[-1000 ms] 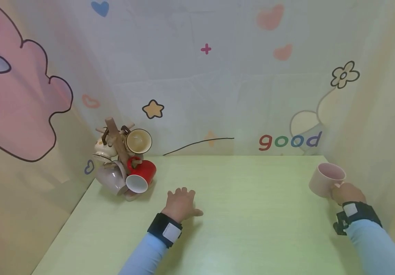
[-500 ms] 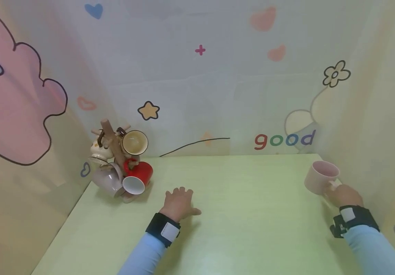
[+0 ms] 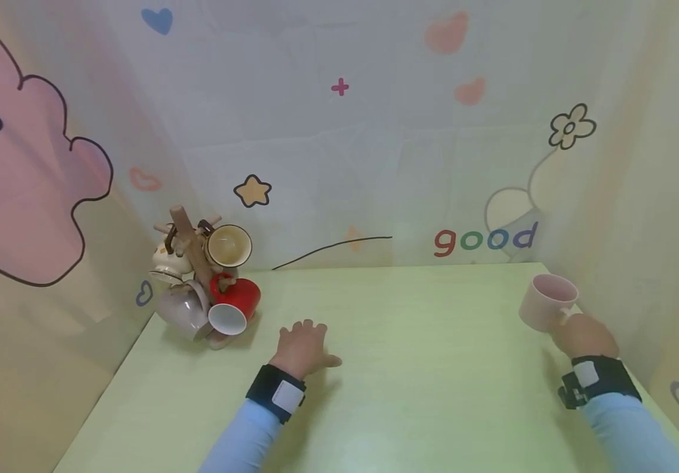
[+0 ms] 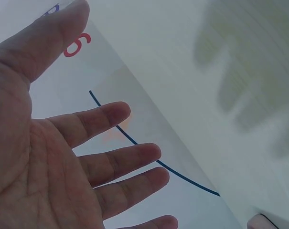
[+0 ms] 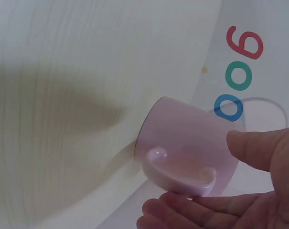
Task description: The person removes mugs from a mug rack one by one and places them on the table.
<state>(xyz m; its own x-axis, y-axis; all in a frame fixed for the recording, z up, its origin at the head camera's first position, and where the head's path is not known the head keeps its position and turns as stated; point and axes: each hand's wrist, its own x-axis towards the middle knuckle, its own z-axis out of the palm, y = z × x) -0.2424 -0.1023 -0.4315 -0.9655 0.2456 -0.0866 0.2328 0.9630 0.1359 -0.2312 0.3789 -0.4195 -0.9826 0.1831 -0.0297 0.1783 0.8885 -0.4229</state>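
Observation:
At the right of the head view, a pale pink mug point(image 3: 548, 302) stands upright, apparently on the table. My right hand point(image 3: 584, 336) is at its handle side. In the right wrist view the thumb point(image 5: 254, 149) lies over the far side of the mug point(image 5: 182, 136), and the loosely bent fingers point(image 5: 182, 210) are close under the handle point(image 5: 180, 179), not wrapped round it; contact is hard to tell. My left hand point(image 3: 300, 349) is held over the table with fingers spread. Its palm point(image 4: 44, 181) holds nothing in the left wrist view.
A wooden mug tree point(image 3: 190, 240) stands at the table's back left. On it hang a red mug point(image 3: 244, 295), a grey-lilac mug point(image 3: 182, 312), a cream mug point(image 3: 229, 246) and a patterned cream mug point(image 3: 169, 259). Printed cloth point(image 3: 315, 131) surrounds the pale green table point(image 3: 422, 368).
The head view has turned slightly right. My right hand has shifted slightly back towards me from the pink mug, and more of the handle shows. My left hand has barely moved.

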